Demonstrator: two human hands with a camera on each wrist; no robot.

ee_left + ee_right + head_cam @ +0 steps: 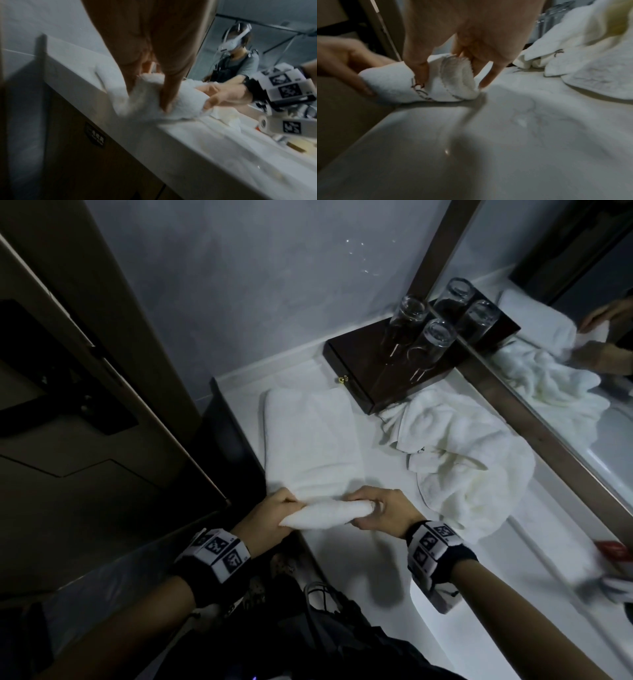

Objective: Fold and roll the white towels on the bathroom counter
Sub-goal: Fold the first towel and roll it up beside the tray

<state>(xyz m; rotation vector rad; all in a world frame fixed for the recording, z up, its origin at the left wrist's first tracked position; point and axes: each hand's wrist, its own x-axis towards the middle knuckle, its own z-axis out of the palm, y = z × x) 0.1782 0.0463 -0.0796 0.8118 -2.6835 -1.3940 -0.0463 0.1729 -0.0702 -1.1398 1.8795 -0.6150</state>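
On the white counter the folded towel stretches lengthwise away from the person. Its near end is a started roll lying crosswise, left hand and right hand gripping its ends equally close, so rolling should run away from them.

Both wrist views are smeared by blur, so the embroidered marking on the rolled towel cannot be read. The red object at the tabletop's right is cut off by the picture's edge and too blurred to identify. The left hand's fingertips are hidden behind the roll.
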